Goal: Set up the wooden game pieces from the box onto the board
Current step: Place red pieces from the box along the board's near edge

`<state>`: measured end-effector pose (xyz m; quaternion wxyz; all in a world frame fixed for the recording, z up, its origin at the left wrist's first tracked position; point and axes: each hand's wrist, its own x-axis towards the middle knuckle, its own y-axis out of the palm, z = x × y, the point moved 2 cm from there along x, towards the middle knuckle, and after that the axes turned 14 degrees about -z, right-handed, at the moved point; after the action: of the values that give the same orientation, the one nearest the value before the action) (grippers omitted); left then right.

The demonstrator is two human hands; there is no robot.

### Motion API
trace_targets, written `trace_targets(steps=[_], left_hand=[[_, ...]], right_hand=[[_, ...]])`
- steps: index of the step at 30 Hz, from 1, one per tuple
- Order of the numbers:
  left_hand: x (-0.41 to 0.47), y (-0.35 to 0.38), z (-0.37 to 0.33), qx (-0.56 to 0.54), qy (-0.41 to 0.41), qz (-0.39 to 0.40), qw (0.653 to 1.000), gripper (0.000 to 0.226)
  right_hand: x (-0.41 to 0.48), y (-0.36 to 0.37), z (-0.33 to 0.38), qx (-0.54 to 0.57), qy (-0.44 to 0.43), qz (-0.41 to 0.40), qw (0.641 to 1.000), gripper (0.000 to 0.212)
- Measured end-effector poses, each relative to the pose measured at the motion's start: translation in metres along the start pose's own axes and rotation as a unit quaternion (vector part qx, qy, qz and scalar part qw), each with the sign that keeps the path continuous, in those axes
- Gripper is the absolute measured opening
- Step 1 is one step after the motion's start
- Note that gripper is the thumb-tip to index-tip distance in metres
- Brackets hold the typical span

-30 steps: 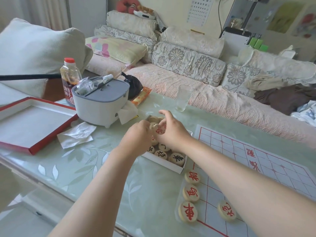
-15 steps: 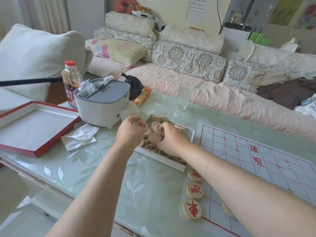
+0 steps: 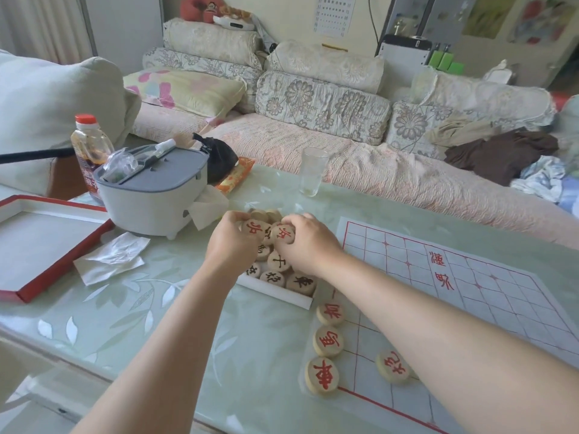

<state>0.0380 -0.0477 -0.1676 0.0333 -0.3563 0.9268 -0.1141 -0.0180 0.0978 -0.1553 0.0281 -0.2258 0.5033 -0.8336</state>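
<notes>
A white box [image 3: 275, 292] of round wooden pieces sits in the middle of the glass table. Both hands are over it. My left hand [image 3: 230, 242] pinches a red-marked piece [image 3: 254, 228] at its fingertips. My right hand [image 3: 308, 242] holds another red-marked piece [image 3: 283, 234] right beside it. Black-marked pieces [image 3: 275, 261] lie in the box below them. The paper board [image 3: 488, 296] with red grid lines lies to the right. Three red pieces [image 3: 328, 341] line its left edge and one more [image 3: 393, 367] stands a column in.
A grey-lidded white container [image 3: 150, 195] stands left of the box with a sauce bottle [image 3: 91, 151] behind. The red box lid [image 3: 47, 245] and crumpled tissue [image 3: 109, 258] lie at left. An empty glass [image 3: 313, 172] stands beyond the box. A sofa runs behind the table.
Both hands dipped into the box and now each has lifted a red-marked piece face up above it. The view has shifted slightly.
</notes>
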Motion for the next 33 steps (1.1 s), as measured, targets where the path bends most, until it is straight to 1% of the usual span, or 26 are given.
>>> trace_targets(steps=[4, 9, 13, 16, 18, 22, 25, 26, 28, 29, 30, 31, 32, 33], left_hand=[[-0.021, 0.031, -0.015, -0.010, 0.039, 0.030, 0.999, 0.029], [-0.057, 0.085, -0.033, 0.044, 0.109, 0.127, 0.985, 0.032], [-0.082, 0.127, -0.037, 0.088, 0.157, 0.163, 0.970, 0.024], [-0.097, 0.147, -0.035, 0.113, 0.172, 0.196, 0.959, 0.027], [-0.104, 0.155, -0.034, 0.128, 0.173, 0.210, 0.953, 0.027], [-0.115, 0.166, -0.036, 0.133, 0.176, 0.235, 0.947, 0.017], [-0.123, 0.170, -0.036, 0.103, 0.141, 0.264, 0.949, 0.025], [-0.125, 0.170, -0.035, 0.098, 0.132, 0.267, 0.950, 0.023], [-0.127, 0.175, -0.032, 0.094, 0.121, 0.267, 0.951, 0.007], [-0.127, 0.177, -0.032, 0.087, 0.118, 0.266, 0.953, 0.005], [-0.128, 0.177, -0.032, 0.076, 0.108, 0.263, 0.956, 0.008], [-0.128, 0.179, -0.032, 0.066, 0.098, 0.262, 0.958, 0.003], [-0.128, 0.180, -0.032, 0.056, 0.084, 0.257, 0.961, 0.006], [-0.129, 0.181, -0.033, 0.049, 0.072, 0.254, 0.963, 0.015]], right_hand=[[-0.004, -0.041, -0.055, -0.003, 0.039, -0.022, 0.999, 0.047], [-0.026, -0.086, -0.141, -0.045, 0.124, -0.030, 0.991, 0.037], [-0.051, -0.109, -0.184, -0.032, 0.151, -0.001, 0.988, 0.021], [-0.069, -0.113, -0.199, -0.025, 0.146, 0.032, 0.988, 0.025], [-0.078, -0.112, -0.208, -0.022, 0.140, 0.050, 0.989, 0.028], [-0.087, -0.112, -0.220, -0.015, 0.138, 0.068, 0.988, 0.029], [-0.091, -0.110, -0.223, -0.017, 0.127, 0.082, 0.988, 0.034], [-0.092, -0.109, -0.223, -0.017, 0.126, 0.086, 0.988, 0.037], [-0.093, -0.109, -0.224, -0.029, 0.117, 0.090, 0.989, 0.050], [-0.093, -0.111, -0.224, -0.036, 0.110, 0.087, 0.989, 0.057], [-0.093, -0.113, -0.223, -0.036, 0.103, 0.080, 0.991, 0.061], [-0.093, -0.115, -0.221, -0.024, 0.096, 0.070, 0.993, 0.062], [-0.092, -0.117, -0.218, 0.002, 0.089, 0.059, 0.994, 0.062], [-0.092, -0.118, -0.214, 0.033, 0.079, 0.048, 0.995, 0.061]])
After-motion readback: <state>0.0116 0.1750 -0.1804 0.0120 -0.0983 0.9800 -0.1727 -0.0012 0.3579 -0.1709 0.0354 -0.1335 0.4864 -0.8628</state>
